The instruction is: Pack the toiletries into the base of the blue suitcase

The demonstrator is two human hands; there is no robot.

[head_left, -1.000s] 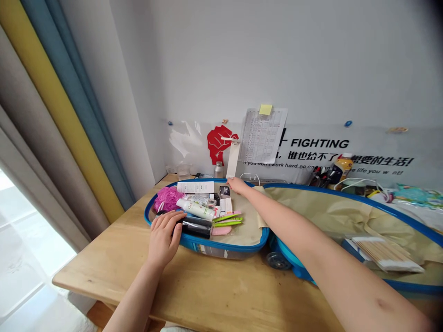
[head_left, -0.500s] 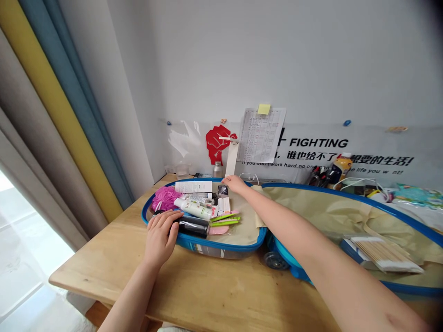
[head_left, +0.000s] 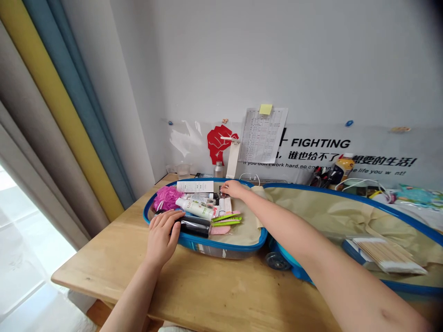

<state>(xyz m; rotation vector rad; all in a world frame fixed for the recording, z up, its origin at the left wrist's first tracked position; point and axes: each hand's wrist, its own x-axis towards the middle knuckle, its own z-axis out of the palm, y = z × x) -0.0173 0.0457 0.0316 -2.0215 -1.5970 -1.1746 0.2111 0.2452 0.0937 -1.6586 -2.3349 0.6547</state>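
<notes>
A blue-rimmed suitcase [head_left: 221, 248] lies spread open on the table. My left hand [head_left: 162, 237] rests on its near left rim, fingers stretched flat against a black cylinder [head_left: 195, 226]. At the far side of the same half, my right hand [head_left: 232, 188] has its fingers closed over a small dark packet [head_left: 222, 194], mostly hidden by them. Around the hands lie a pink bath puff [head_left: 166, 198], a white long box [head_left: 195, 186], a white-green bottle [head_left: 197, 209], light green sticks [head_left: 226, 221] and a pink flat piece [head_left: 220, 229].
The right half of the suitcase holds a bundle of cotton swabs [head_left: 389, 254] on a blue box. A wheel [head_left: 277, 260] sits between the halves. Behind stand a silver-capped bottle [head_left: 218, 169], a white lamp [head_left: 233, 159] and a yellow-labelled bottle [head_left: 344, 168] by the wall.
My right hand has come down from the far rim onto the small dark packet, covering most of it. My left hand stays in place.
</notes>
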